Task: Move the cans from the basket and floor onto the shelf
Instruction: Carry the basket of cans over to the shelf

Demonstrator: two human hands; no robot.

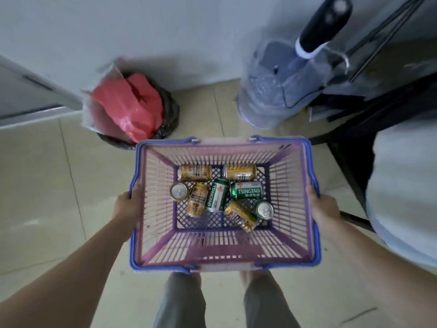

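Your left hand (128,204) grips the basket (293,254) rim at 9 o'clock; your right hand (322,207) grips the rim at 3 o'clock. The basket is held above the tiled floor (47,174). Eight cans lie in its bottom: two green cans (247,190) at the centre, gold cans (195,172) around them, and two standing upright. A bin with a red bag (132,110) sits at 11 o'clock, a water bottle (267,95) at 1 o'clock.

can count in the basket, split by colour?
Gold cans: 5, e.g.
Green cans: 2, e.g.
Upright, only the silver top shows, colour unclear: 1
Total: 8, all inside the basket, which the left hand and right hand grip by its side rims.
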